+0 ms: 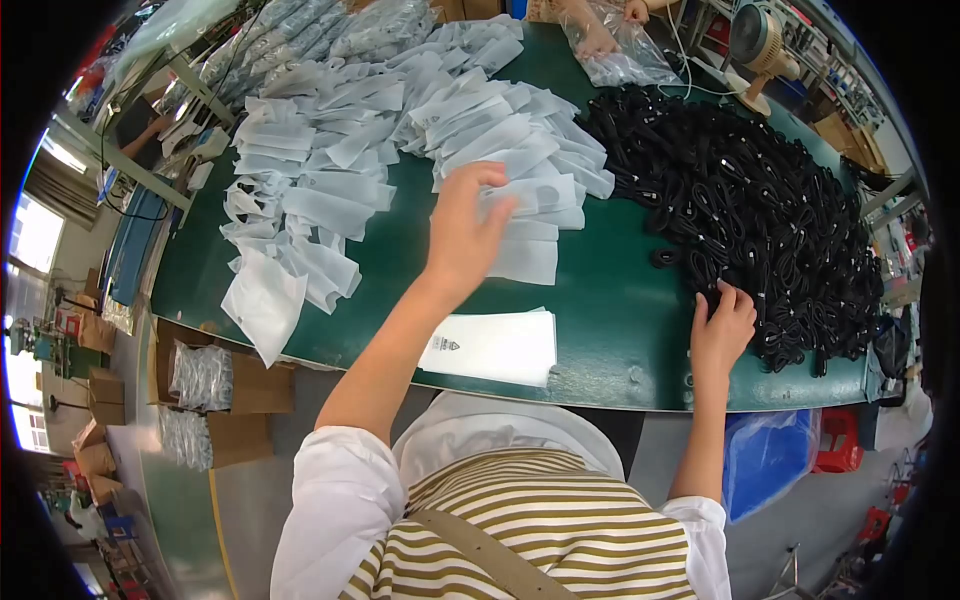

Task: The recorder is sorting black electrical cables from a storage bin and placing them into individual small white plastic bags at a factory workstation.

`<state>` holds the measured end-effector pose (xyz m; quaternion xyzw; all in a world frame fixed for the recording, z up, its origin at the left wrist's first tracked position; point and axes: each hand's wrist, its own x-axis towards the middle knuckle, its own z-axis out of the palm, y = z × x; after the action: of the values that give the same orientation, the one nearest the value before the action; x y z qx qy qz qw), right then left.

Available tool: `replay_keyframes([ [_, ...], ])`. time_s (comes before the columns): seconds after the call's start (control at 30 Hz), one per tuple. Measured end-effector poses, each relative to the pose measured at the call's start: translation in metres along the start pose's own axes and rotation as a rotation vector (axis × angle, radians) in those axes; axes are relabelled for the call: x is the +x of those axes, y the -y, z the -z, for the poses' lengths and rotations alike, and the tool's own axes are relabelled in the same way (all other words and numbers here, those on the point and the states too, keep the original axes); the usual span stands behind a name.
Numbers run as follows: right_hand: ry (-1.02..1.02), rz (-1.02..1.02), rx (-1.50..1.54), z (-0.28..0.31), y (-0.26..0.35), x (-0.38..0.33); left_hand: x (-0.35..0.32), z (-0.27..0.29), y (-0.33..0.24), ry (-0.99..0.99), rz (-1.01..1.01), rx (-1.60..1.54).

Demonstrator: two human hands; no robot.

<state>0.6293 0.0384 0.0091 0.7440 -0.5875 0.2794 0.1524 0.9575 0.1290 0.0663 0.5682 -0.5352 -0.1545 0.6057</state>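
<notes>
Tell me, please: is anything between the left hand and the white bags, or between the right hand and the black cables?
Nothing visible is in the way. The left hand is already over the white bags, its fingers on one of them. The right hand already touches the edge of the black cables. Between the two hands lies only bare green table.

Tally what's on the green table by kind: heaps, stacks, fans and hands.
Heaps of white pouches: 1
Heaps of black coiled cables: 1
Flat white bag stacks: 1
Desk fans: 1
The person's own hands, left hand and right hand: 2
Total: 6
</notes>
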Motion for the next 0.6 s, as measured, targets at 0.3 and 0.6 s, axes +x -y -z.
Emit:
replay_keyframes([
  [0.3, -0.028, 0.009, 0.128, -0.007, -0.007, -0.017, -0.115, -0.017, 0.015, 0.486, -0.225, 0.356],
  [0.6, 0.52, 0.205, 0.883, 0.055, 0.058, -0.067, -0.13, -0.023, 0.024, 0.399, -0.015, 0.24],
])
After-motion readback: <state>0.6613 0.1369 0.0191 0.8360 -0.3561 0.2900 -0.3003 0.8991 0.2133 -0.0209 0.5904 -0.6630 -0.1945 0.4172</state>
